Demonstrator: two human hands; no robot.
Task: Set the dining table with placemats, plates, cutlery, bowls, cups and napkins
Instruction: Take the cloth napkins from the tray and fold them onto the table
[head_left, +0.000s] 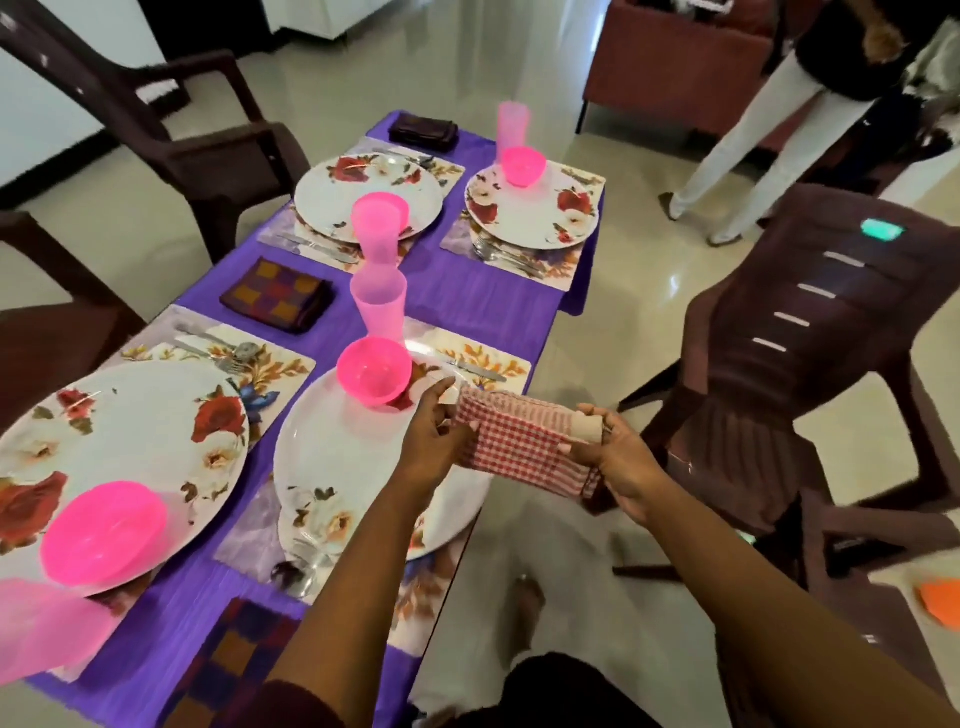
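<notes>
A red-and-white checked napkin is stretched between my two hands above the table's right edge. My left hand pinches its left end; my right hand grips its right end. Just under them lies a white floral plate with a pink bowl on it, on a floral placemat with a knife. A pink cup stands behind the bowl. Three more plates, at the near left, far left and far right, lie on the purple tablecloth.
Folded dark checked napkins lie mid-table, at the far end and at the near edge. Brown plastic chairs stand to the right and left. A person's legs are at the far right.
</notes>
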